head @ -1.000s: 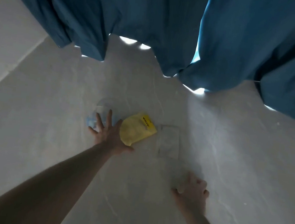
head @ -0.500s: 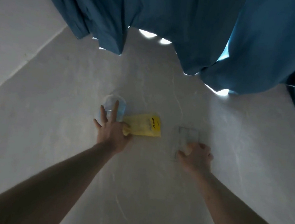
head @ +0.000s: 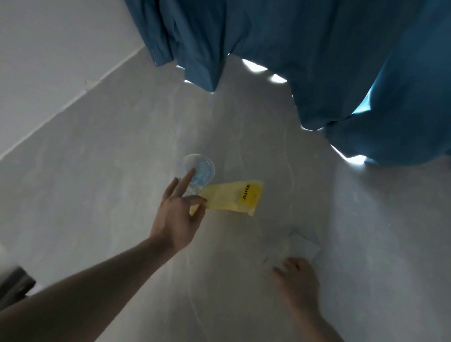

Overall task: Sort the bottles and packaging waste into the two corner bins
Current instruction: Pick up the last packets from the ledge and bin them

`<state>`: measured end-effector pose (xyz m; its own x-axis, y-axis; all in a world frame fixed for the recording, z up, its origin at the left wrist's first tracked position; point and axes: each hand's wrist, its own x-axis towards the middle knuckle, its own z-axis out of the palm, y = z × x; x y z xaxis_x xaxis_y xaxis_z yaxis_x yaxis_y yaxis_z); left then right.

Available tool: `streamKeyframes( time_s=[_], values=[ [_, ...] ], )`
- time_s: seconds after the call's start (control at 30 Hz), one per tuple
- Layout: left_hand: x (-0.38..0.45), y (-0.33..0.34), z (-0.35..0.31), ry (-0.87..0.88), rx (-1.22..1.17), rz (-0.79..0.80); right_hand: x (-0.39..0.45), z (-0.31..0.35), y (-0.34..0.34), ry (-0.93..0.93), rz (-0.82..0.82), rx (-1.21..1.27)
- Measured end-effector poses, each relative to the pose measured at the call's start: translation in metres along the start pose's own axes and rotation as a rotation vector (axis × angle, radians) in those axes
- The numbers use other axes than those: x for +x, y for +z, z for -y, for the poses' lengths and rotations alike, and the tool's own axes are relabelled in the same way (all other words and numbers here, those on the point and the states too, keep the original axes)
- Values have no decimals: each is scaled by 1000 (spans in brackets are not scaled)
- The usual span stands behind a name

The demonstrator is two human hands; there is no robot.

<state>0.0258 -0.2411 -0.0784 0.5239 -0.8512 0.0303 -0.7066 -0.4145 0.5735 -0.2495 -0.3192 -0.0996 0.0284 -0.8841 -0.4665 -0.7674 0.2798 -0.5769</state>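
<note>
Yellow crinkly plastic wrapper (head: pixel 234 196), flat a second ago, now lifts pinched in the left hand (head: pixel 176 218) beside the clear plastic bottle (head: pixel 198 171), while the right hand (head: pixel 297 279) grips clear packaging (head: pixel 302 244) off the floor (head: pixel 231 299), ready for binning.

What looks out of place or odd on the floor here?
Nothing looks spilled or broken. The clear bottle, yellow packet pinched by the left hand, and clear wrapper by the right hand are loose floor waste; no bins are in view.
</note>
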Motion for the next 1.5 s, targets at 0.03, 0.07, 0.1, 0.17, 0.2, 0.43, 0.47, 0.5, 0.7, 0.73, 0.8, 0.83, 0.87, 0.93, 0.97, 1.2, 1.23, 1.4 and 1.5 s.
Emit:
streamKeyframes(
  time_s=[0.03, 0.07, 0.1, 0.17, 0.2, 0.43, 0.47, 0.5, 0.7, 0.73, 0.8, 0.83, 0.87, 0.93, 0.97, 1.2, 1.23, 1.4, 1.5],
  values=[
    [-15, -6, -6, 9, -42, -30, -14, -5, -2, -8, 36, -42],
    [-34, -15, -16, 19, -78, -50, -29, -9, -7, -52, 74, -60],
    [-52, -23, -23, 15, -111, -74, -42, -15, -11, -114, 101, -70],
    [-87, -43, -41, -65, -186, -94, -66, -19, -23, -193, 133, -60],
    [-109, -53, -49, -103, -210, -87, -82, -18, -30, -221, 153, -68],
    [-284, -98, -91, -435, -216, -116, -178, -27, -59, -306, 294, -83],
    [-309, -104, -96, -490, -218, -130, -194, -25, -64, -321, 314, -106],
    [-333, -110, -102, -540, -228, -152, -210, -22, -70, -332, 335, -122],
    [-439, -159, -115, -842, -335, -227, -298, 0, -78, -441, 479, -164],
    [-450, -170, -113, -886, -341, -239, -311, 3, -71, -466, 509, -177],
    [-470, -191, -105, -993, -365, -255, -337, 10, -52, -496, 575, -204],
    [-479, -202, -99, -1050, -383, -269, -351, 14, -41, -495, 608, -213],
    [-489, -210, -90, -1099, -393, -284, -365, 19, -29, -488, 641, -220],
    [-510, -226, -70, -1153, -412, -315, -391, 25, -4, -486, 701, -241],
    [-520, -234, -59, -1169, -424, -324, -403, 28, 8, -490, 725, -266],
    [-560, -285, 32, -1272, -507, -237, -468, 56, 90, -398, 801, -356],
    [-558, -292, 47, -1274, -512, -204, -475, 62, 103, -390, 788, -351],
    [-521, -318, 130, -1338, -597, -96, -490, 94, 169, -324, 690, -314],
    [-491, -324, 176, -1379, -646, -35, -483, 114, 204, -273, 633, -287]
  ],
)
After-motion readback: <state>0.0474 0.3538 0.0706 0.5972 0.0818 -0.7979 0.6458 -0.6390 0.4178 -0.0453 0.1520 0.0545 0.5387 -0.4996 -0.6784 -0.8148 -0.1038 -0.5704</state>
